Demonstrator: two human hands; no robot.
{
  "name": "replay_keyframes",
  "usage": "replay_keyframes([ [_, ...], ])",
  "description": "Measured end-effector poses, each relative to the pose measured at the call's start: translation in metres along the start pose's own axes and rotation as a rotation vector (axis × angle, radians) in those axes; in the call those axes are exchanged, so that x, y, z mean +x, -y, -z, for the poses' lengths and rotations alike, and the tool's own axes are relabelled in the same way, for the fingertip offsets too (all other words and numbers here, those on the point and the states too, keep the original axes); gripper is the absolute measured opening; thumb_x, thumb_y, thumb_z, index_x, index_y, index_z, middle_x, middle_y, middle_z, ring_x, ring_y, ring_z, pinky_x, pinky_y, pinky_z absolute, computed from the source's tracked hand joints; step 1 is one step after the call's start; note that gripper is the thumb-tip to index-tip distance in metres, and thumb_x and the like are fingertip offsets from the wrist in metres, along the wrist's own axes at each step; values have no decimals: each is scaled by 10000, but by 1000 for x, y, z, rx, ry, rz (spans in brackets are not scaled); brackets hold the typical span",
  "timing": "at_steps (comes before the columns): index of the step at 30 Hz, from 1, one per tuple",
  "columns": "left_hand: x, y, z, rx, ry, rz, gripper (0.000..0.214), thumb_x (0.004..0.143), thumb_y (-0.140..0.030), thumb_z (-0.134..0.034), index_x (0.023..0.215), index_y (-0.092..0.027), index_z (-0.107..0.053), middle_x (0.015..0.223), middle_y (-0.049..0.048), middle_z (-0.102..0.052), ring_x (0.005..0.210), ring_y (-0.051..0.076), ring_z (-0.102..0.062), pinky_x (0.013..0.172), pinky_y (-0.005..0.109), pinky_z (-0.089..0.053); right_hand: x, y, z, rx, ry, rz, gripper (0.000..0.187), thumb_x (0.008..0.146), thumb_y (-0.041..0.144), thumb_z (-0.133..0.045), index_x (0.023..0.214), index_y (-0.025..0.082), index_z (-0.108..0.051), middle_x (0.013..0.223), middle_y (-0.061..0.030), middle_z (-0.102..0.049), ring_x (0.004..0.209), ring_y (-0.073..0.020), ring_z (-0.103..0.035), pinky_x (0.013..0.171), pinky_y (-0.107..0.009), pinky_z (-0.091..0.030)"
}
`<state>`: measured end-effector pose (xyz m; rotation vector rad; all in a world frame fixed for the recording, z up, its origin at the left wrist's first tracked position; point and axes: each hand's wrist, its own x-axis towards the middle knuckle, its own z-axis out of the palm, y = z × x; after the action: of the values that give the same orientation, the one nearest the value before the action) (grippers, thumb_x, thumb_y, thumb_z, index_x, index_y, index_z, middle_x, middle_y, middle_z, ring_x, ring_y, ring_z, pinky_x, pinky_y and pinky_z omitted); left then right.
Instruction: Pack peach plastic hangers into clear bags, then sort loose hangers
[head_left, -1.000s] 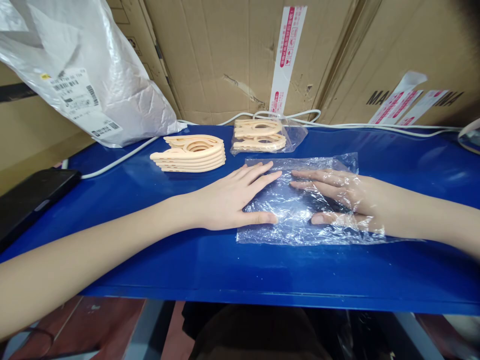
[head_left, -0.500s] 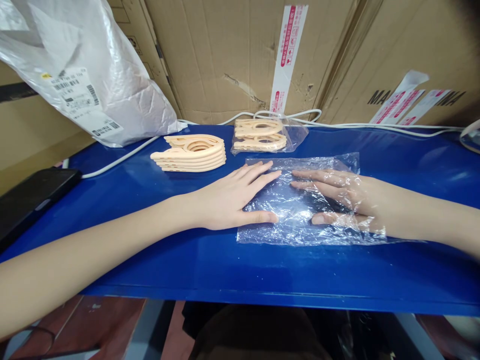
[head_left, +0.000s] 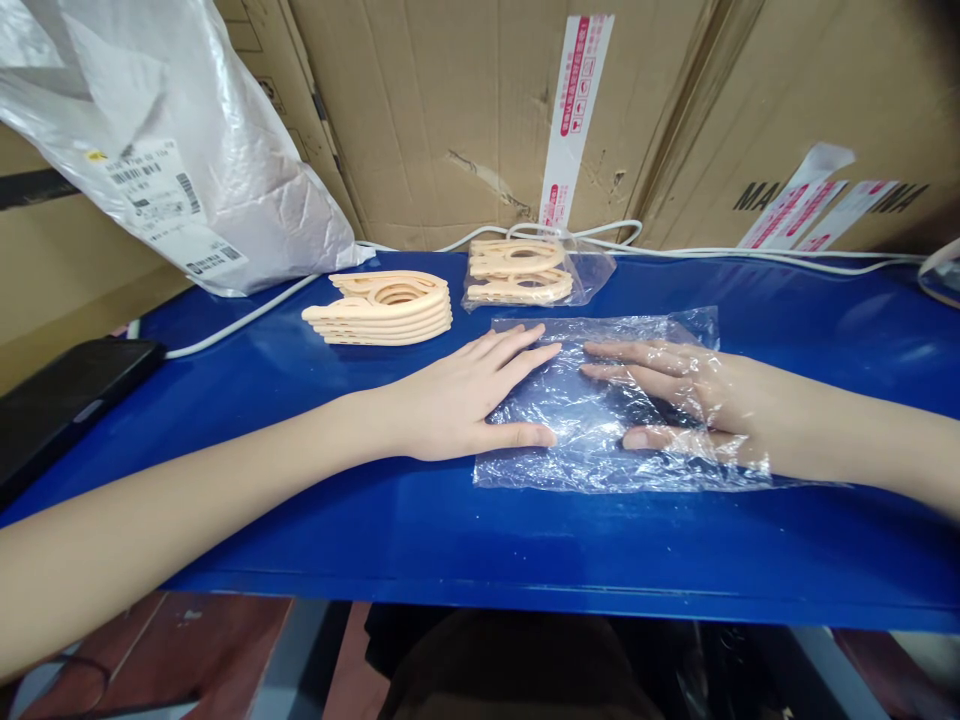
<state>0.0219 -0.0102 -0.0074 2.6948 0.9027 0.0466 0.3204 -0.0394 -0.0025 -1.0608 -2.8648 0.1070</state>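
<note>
A crinkled clear plastic bag lies flat on the blue tabletop. My left hand rests with spread fingers on the bag's left part, thumb apart from the fingers. Inside the bag is my right hand, its fingers stretched out and pointing left under the film. Beyond my left hand sits a stack of several cream folding hangers. To the right of that stack, more cream hangers lie in a small clear bag.
Cardboard boxes stand along the back edge. A white parcel bag with labels leans at the back left, and a black phone-like device lies at the left. White cables run along the back.
</note>
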Motion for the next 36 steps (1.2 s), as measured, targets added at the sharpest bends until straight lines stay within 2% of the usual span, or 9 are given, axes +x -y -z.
replay_keyframes([
  [6, 1, 0, 0, -8, 4, 10, 927, 910, -785, -362, 1616, -232, -126, 1698, 68, -19, 1568, 312, -27, 1269, 513, -89, 0, -1, -1, 14, -18, 2, 668, 960, 541, -496, 1569, 323, -328, 1655, -36, -303, 1485, -277, -354, 1191, -522, -358],
  [13, 0, -1, 1, -21, -6, -1, 933, 907, -784, -371, 1614, -220, -138, 1695, 83, -23, 1567, 318, -29, 1267, 517, -92, -1, -1, 0, 26, 16, -13, 692, 954, 551, -502, 1574, 301, -323, 1666, -48, -276, 1495, -287, -331, 1199, -527, -337],
  [19, 0, -1, 1, -32, -1, 12, 934, 903, -786, -379, 1613, -228, -141, 1693, 83, -19, 1565, 327, -37, 1264, 528, -107, -13, -12, 4, 27, 4, -38, 638, 963, 540, -486, 1562, 415, -305, 1646, 4, -329, 1458, -282, -402, 1163, -524, -398],
  [25, 1, -2, 1, 3, -39, -27, 898, 934, -744, -382, 1606, -190, -162, 1692, 91, -64, 1570, 287, -12, 1276, 502, -47, -4, -3, 2, 27, 0, -27, 651, 949, 543, -527, 1543, 324, -375, 1652, -48, -313, 1471, -264, -379, 1191, -499, -359],
  [28, 1, -3, 1, -5, -74, -57, 860, 952, -705, -402, 1602, -189, -178, 1692, 85, -91, 1573, 260, -33, 1278, 477, -110, 2, 3, -2, 45, -40, 16, 628, 969, 525, -498, 1533, 267, -405, 1641, -94, -328, 1475, -281, -370, 1180, -533, -356],
  [31, 1, -3, 0, -22, -60, -50, 881, 939, -720, -413, 1606, -203, -158, 1695, 78, -78, 1574, 247, -42, 1273, 468, -146, 5, 4, -5, 61, -57, 35, 634, 969, 534, -490, 1536, 264, -399, 1643, -99, -323, 1482, -284, -357, 1174, -539, -362],
  [36, 0, -2, 0, -16, -39, -24, 942, 911, -762, -410, 1612, -198, -133, 1696, 88, -50, 1572, 285, -7, 1272, 513, -97, 5, 2, -2, 56, -12, 19, 650, 971, 561, -460, 1538, 249, -403, 1646, -116, -311, 1480, -309, -358, 1169, -568, -355],
])
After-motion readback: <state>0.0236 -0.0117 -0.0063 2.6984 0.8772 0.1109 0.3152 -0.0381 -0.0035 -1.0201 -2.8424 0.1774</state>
